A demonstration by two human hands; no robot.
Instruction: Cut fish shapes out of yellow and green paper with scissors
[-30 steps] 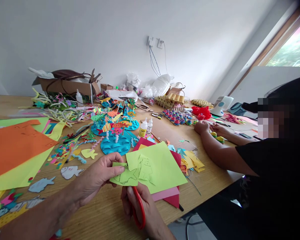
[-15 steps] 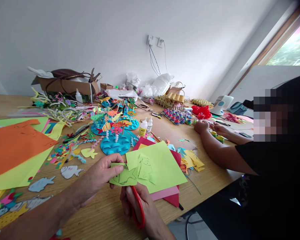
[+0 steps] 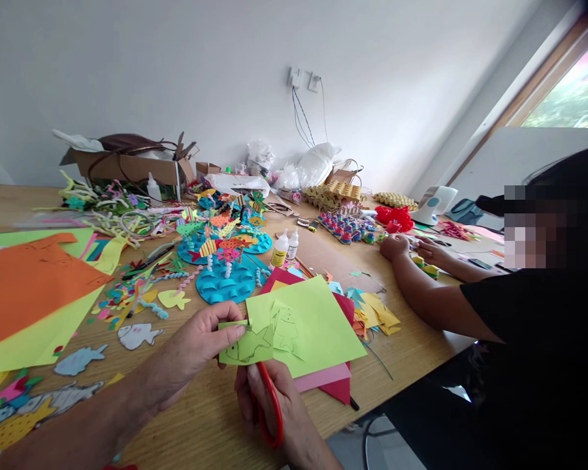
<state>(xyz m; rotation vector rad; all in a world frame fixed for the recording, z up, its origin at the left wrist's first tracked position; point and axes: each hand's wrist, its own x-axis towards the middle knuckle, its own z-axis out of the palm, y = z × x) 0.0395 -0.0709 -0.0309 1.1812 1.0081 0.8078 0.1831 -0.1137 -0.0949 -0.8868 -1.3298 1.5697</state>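
My left hand (image 3: 210, 336) pinches a small green piece of paper (image 3: 247, 344) by its left side, thumb on top. A fish outline is drawn on the paper in dark line. Just below, my right hand (image 3: 274, 398) grips red-handled scissors (image 3: 273, 414); their blades are hidden behind the paper and my fingers. Under and beyond my hands lies a larger light-green sheet (image 3: 323, 326), with a cut paper piece bearing another fish drawing (image 3: 287, 329) on it. Red and pink sheets (image 3: 340, 385) stick out beneath.
Blue egg-carton bases with colourful paper fish (image 3: 225, 277) stand ahead, beside glue bottles (image 3: 280, 249). Cut-out fish (image 3: 140, 335) and an orange sheet (image 3: 34, 294) lie to the left. Yellow scraps (image 3: 377, 312) lie right. A co-worker's arms (image 3: 421, 287) rest on the table at right.
The green paper has shifted slightly right and turned a little in my left hand. My right hand and the scissors stay nearly in place. The co-worker's head has moved slightly.
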